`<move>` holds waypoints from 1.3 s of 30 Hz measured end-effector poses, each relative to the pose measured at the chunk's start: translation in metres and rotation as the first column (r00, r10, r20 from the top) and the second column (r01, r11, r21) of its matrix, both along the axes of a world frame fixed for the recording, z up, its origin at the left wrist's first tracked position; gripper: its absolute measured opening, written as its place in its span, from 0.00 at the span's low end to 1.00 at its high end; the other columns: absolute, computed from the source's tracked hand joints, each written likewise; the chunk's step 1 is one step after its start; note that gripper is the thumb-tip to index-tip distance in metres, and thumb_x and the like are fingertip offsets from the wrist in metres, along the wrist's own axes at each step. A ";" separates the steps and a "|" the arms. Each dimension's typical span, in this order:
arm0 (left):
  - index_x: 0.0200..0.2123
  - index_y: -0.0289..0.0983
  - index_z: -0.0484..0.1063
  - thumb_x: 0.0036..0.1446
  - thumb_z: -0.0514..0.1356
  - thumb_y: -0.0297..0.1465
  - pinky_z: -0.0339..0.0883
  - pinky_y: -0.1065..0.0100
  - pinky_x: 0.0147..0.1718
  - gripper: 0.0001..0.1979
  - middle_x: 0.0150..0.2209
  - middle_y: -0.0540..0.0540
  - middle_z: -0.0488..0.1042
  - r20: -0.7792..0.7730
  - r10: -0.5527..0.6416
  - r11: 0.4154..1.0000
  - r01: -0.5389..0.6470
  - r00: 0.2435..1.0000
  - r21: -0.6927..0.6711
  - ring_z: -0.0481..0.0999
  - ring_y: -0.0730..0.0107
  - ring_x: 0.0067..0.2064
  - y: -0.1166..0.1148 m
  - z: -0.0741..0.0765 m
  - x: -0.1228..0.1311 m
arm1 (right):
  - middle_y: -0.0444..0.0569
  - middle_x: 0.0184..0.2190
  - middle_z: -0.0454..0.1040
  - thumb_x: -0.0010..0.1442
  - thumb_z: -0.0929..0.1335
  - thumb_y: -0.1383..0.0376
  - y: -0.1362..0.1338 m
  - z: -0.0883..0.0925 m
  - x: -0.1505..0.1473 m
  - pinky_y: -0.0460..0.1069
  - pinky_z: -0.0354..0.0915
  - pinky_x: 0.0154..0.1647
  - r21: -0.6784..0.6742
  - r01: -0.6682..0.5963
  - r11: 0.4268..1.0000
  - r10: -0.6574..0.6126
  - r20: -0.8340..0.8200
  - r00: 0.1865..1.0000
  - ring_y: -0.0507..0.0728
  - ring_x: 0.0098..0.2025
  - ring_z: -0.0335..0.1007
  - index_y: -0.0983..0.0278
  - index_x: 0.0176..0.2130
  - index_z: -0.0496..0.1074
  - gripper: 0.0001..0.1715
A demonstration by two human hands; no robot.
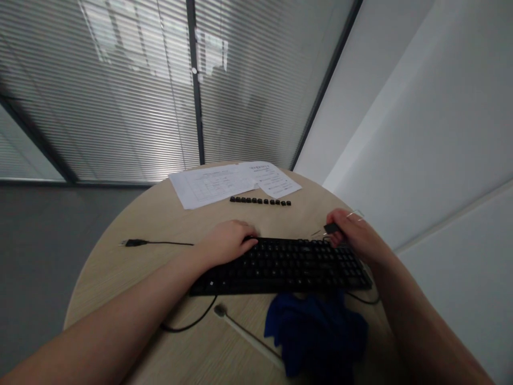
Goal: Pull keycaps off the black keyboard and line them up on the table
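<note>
A black keyboard [288,270] lies across the middle of the round table. My left hand [230,241] grips its far left part, thumb over the keys and fingers curled at the far edge. Above the keyboard's far right corner, my right hand [350,230] is closed around a keycap puller [331,228] with a dark body. Thin wires stick out from the puller on both sides, the left ones pointing over the keys. Beyond the keyboard, several black keycaps [260,201] stand in a row on the wood.
Printed paper sheets [216,184] lie at the table's far edge. Near me are a blue cloth [316,331] and a long-handled brush [248,336]. The keyboard's cable ends in a USB plug [135,243] on the left. A white wall [452,133] rises at right.
</note>
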State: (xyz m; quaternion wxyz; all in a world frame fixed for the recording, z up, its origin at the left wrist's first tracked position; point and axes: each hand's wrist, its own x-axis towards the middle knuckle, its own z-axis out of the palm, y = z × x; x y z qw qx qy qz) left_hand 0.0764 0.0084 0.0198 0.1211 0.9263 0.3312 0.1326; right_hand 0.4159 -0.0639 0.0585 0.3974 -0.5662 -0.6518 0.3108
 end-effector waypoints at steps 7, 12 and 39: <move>0.51 0.38 0.77 0.68 0.54 0.36 0.69 0.60 0.49 0.16 0.46 0.42 0.80 -0.022 -0.008 1.000 0.008 1.000 -0.020 0.78 0.59 0.46 -0.002 0.004 -0.001 | 0.43 0.26 0.73 0.66 0.65 0.46 0.000 -0.001 -0.010 0.48 0.68 0.29 -0.065 -0.114 0.991 0.111 -0.045 0.993 0.53 0.27 0.70 0.61 0.39 0.69 0.21; 0.53 0.39 0.77 0.69 0.54 0.37 0.69 0.59 0.51 0.17 0.47 0.42 0.79 -0.029 -0.016 0.999 0.015 0.999 -0.047 0.78 0.58 0.48 -0.002 0.005 0.000 | 0.41 0.21 0.65 0.69 0.58 0.41 0.013 -0.025 -0.009 0.47 0.62 0.26 0.134 0.028 0.991 -0.029 -0.001 1.000 0.52 0.24 0.63 0.60 0.34 0.67 0.29; 0.49 0.40 0.80 0.68 0.52 0.32 0.70 0.59 0.50 0.16 0.47 0.42 0.80 0.024 -0.070 0.996 0.072 0.997 -0.060 0.78 0.60 0.48 -0.002 0.006 0.002 | 0.42 0.20 0.69 0.68 0.63 0.51 0.030 -0.073 -0.009 0.46 0.61 0.24 0.167 0.034 0.985 -0.047 0.076 0.996 0.53 0.22 0.67 0.59 0.34 0.68 0.17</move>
